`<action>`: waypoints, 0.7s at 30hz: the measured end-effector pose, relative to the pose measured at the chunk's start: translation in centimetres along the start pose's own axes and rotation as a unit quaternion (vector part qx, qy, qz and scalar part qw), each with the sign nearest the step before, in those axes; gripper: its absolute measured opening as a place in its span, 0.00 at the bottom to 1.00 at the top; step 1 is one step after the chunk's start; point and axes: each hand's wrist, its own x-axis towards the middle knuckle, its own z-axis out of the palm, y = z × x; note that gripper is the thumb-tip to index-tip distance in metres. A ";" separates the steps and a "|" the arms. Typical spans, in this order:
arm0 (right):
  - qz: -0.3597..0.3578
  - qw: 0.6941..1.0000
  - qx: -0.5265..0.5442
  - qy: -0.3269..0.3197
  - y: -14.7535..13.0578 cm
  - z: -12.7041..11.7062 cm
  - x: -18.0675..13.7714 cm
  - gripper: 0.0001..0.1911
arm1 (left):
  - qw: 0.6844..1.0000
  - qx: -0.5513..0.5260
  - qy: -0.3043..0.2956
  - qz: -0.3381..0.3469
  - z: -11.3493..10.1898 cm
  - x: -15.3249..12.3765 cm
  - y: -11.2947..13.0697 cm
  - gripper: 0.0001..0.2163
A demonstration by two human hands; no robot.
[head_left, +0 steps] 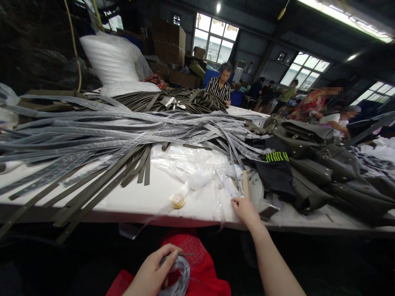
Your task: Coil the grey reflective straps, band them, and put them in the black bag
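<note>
My left hand (158, 265) grips a grey, plastic-looking coil (185, 273), presumably against unwinding. My right hand (247, 210) is beside a flat beige strip (245, 184), its grip unclear.

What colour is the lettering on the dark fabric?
The lettering is yellow-green, clearest in the head view.
</note>
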 end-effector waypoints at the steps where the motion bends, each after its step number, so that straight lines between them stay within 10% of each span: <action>1: 0.001 1.000 0.001 -0.006 -0.2 0.1 0.8 0.15 | 1.000 0.000 0.002 0.002 0.0 0.0 0.0 0.25; 10: -0.003 0.999 -0.010 0.039 0.1 -3.3 9.7 0.23 | 1.000 -0.007 0.014 0.000 0.3 -0.2 0.3 0.24; 21: -0.014 0.992 -0.127 0.025 -4.2 0.3 4.5 0.15 | 1.000 -0.021 0.017 0.008 0.1 -0.7 0.0 0.23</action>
